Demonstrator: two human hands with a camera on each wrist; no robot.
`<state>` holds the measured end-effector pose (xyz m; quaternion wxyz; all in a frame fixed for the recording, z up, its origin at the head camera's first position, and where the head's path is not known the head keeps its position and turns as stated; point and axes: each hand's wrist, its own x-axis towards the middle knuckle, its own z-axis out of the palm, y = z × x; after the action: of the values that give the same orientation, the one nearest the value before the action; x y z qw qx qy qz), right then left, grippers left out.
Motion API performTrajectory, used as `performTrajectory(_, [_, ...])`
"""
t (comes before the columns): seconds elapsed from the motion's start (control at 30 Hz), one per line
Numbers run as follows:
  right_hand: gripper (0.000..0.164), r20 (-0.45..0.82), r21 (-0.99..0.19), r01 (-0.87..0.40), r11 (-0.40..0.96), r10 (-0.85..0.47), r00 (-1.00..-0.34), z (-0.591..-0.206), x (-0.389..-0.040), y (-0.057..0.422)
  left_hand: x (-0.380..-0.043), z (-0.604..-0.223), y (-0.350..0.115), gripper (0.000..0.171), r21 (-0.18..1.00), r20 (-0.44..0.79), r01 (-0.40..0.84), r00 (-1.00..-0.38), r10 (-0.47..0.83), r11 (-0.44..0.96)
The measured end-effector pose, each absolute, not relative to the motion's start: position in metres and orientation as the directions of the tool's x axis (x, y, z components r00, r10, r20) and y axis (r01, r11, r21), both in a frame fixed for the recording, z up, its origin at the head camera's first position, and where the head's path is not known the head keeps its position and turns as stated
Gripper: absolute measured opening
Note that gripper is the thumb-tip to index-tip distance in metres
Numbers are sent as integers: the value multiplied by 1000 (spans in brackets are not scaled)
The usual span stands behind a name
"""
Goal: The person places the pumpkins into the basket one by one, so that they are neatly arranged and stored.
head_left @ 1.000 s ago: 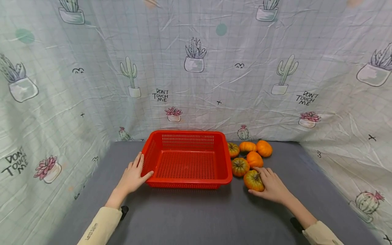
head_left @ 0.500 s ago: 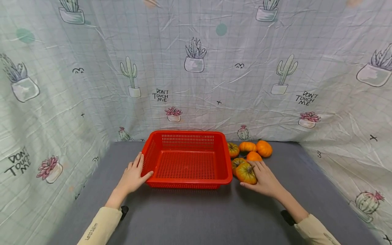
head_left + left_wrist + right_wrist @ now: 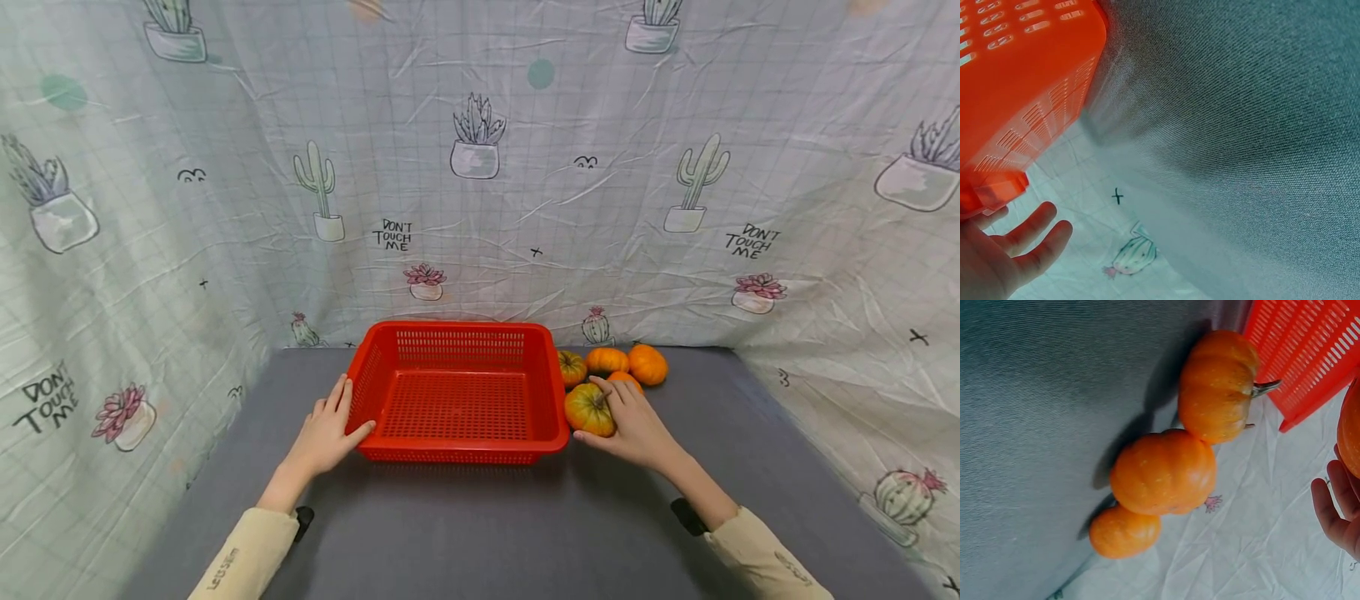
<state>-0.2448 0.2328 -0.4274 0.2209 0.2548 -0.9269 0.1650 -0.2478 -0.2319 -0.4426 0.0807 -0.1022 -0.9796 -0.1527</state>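
Observation:
A small green-and-orange pumpkin (image 3: 588, 411) is held by my right hand (image 3: 636, 423), thumb at its near side and fingers over its far side. It is beside the right wall of the red plastic basket (image 3: 456, 445). In the right wrist view, this pumpkin (image 3: 1352, 434) appears raised off the table, cut by the frame edge. My left hand (image 3: 321, 433) rests on the basket's left rim, thumb at the front corner. The left wrist view shows its fingers (image 3: 1047, 250) spread loosely below the rim. The basket's inside holds nothing.
Behind my right hand, several pumpkins sit on the grey table (image 3: 465, 533): a greenish one (image 3: 572, 367), two orange ones (image 3: 607, 361) at the back, and an orange pumpkin (image 3: 625, 380) partly hidden. A printed cloth (image 3: 480, 242) hangs behind and at the sides.
My right hand has lifted the green-and-orange pumpkin and carried it left toward the basket, now covering another greenish pumpkin. The left hand and the basket have stayed in place.

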Motion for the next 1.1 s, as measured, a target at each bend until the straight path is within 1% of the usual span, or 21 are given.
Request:
performTrajectory(0.3, [81, 507, -172, -559, 811, -414, -756, -421, -250, 223, -244, -441, -230, 86, 301, 257, 263, -948, 187, 917])
performTrajectory(0.4, [79, 524, -161, -568, 807, -418, -742, -421, -254, 222, -245, -442, -230, 84, 299, 241, 253, -953, 184, 920])
performTrajectory(0.53, [77, 533, -167, -576, 801, -418, -736, -420, -260, 219, -247, -442, -231, 83, 295, 191, 229, -965, 177, 928])
performTrajectory(0.67, [78, 512, -197, -566, 800, -409, -756, -416, -266, 214, -247, -441, -233, 85, 290, 167, 220, -970, 178, 931])
performTrajectory(0.77, [78, 472, -224, -552, 803, -406, -782, -413, -272, 209, -246, -441, -234, 86, 285, 166, 220, -970, 178, 933])
performTrajectory(0.87, [79, 445, -234, -547, 803, -412, -795, -412, -280, 205, -245, -442, -234, 86, 288, 167, 217, -970, 175, 933])
performTrajectory(0.97, [83, 432, -228, -542, 809, -415, -801, -411, -288, 202, -247, -442, -234, 84, 292, 169, 221, -969, 177, 930])
performTrajectory(1.1, [89, 394, -264, -519, 813, -401, -827, -409, -297, 199, -249, -443, -233, 83, 294, 165, 221, -970, 178, 930])
